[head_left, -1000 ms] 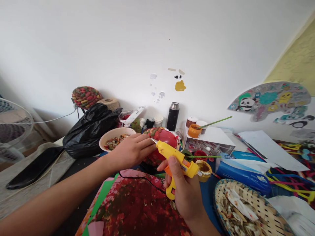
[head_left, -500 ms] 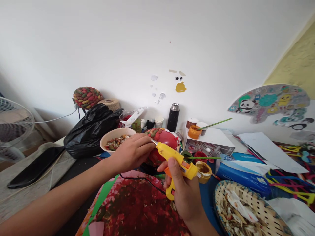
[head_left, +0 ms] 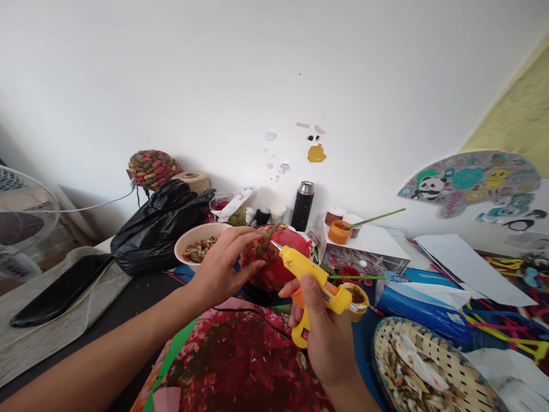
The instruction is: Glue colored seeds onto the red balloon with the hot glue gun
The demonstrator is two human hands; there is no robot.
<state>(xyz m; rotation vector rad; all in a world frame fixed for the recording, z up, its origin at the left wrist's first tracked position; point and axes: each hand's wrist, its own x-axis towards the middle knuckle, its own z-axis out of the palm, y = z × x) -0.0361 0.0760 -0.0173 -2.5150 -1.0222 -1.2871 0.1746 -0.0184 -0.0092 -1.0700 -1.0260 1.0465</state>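
My right hand (head_left: 323, 332) is wrapped round a yellow hot glue gun (head_left: 306, 269), its metal nozzle pointing up and left. Just beyond the nozzle sits a red balloon (head_left: 291, 252), partly covered with painted shell-like pieces (head_left: 266, 258) in red, green and orange. At the balloon's left side is my left hand (head_left: 227, 263), thumb and fingers apart; whether the fingertips touch the pieces I cannot tell. Behind that hand stands a pale bowl (head_left: 182, 243) of loose coloured pieces. A black cord (head_left: 257, 315) runs to the glue gun's handle.
A finished-looking ball of coloured pieces (head_left: 153, 169) and a black plastic bag (head_left: 158, 234) are at the left. Beside the balloon are open paint jars (head_left: 358, 303). A woven basket (head_left: 454, 366) of shells lies front right. Behind stands a black flask (head_left: 302, 209).
My left hand has drawn back slightly from the nozzle, its thumb now apart from the fingers, and more of the balloon's covered side shows. The glue gun has shifted slightly right.
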